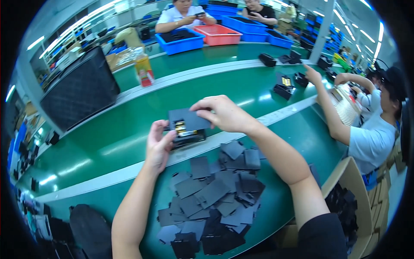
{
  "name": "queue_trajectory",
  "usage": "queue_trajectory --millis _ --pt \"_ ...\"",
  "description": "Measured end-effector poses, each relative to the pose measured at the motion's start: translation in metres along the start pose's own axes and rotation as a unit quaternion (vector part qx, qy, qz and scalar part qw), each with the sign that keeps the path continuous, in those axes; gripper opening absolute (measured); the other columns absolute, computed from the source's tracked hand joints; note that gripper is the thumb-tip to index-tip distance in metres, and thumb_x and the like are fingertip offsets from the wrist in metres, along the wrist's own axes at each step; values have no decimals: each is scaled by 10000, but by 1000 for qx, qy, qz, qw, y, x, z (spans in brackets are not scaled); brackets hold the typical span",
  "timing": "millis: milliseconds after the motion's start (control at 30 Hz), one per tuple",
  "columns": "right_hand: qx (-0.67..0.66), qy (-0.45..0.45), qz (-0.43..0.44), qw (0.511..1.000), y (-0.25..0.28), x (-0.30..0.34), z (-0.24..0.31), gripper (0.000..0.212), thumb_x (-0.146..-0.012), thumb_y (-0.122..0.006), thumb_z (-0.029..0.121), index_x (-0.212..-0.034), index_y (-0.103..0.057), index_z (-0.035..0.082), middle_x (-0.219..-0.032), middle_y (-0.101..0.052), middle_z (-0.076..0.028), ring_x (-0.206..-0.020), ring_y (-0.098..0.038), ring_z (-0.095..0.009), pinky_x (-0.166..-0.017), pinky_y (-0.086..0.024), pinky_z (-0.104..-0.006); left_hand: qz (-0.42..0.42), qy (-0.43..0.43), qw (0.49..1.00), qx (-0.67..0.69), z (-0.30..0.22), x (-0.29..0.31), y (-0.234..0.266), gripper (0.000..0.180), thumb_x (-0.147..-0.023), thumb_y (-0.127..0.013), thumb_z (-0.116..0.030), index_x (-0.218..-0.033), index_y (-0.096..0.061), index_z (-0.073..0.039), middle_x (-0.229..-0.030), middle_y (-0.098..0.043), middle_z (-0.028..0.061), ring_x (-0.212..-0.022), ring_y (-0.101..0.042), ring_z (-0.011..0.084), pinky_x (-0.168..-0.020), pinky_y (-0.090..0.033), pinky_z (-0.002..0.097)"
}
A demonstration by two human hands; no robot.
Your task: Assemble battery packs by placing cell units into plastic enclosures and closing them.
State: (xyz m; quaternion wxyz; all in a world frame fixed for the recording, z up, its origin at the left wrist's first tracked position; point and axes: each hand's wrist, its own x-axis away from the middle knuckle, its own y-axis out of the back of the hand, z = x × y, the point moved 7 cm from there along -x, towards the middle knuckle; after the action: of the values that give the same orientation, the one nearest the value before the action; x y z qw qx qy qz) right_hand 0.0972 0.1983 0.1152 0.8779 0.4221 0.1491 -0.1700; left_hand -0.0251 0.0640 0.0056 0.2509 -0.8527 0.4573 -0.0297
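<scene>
My left hand (158, 146) grips the left end of a black box (195, 138), thumb along its near side. Gold and silvery parts, perhaps batteries, show in the box's open top. My right hand (224, 113) pinches a flat black cover (183, 115) at its right edge. The cover is held tilted over the far part of the box; whether the two touch I cannot tell. Close in front of me on the green table lies a loose heap of similar flat black covers (213, 192), just nearer than the box.
A green conveyor belt (133, 113) with pale rails crosses ahead. On it at right sits another open black box (283, 88). A bottle (144, 69) stands on the far rail. Right, a cardboard carton (360, 207) holds black parts; a co-worker's hand (312, 74) reaches toward the belt.
</scene>
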Motion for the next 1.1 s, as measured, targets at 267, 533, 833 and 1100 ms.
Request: queue_trajectory --millis 267,533,833,1100 --pt "-142 -119 19 983 -37 -2 -8 155 -863 -595 -16 -988 -678 -57 -868 -688 -88 -573 -553 -137 -507 -500 -245 26 3 998 51 -2 3 -1 301 -869 -633 5 -1057 -421 -98 -1246 -468 60 -850 -570 136 -707 -487 227" --pt "-90 -41 -87 991 -28 1 1 131 -856 -605 -7 -944 -696 -39 -849 -685 -95 -515 -543 -138 -466 -466 -253 35 -5 998 53 -6 0 -9 290 -880 -625 12 -1010 -389 -97 -1259 -464 61 -865 -583 144 -735 -501 236" --pt "94 178 -97 975 -26 8 23 130 -804 -680 35 -922 -732 52 -1084 -643 -86 -882 -597 -219 -712 -519 -335 -6 -15 999 -30 -3 1 -2 286 -822 -669 -8 -937 -431 -115 -1108 -504 41 -835 -529 110 -707 -441 206" --pt "-133 -158 22 978 -51 5 -26 838 -806 -753 345 -1392 -292 -37 -1243 -509 -288 -1063 -563 -367 -886 -475 -433 29 -20 999 7 -12 4 -13 196 -890 -587 -55 -915 -404 -121 -895 -530 10 -782 -494 79 -762 -405 206"
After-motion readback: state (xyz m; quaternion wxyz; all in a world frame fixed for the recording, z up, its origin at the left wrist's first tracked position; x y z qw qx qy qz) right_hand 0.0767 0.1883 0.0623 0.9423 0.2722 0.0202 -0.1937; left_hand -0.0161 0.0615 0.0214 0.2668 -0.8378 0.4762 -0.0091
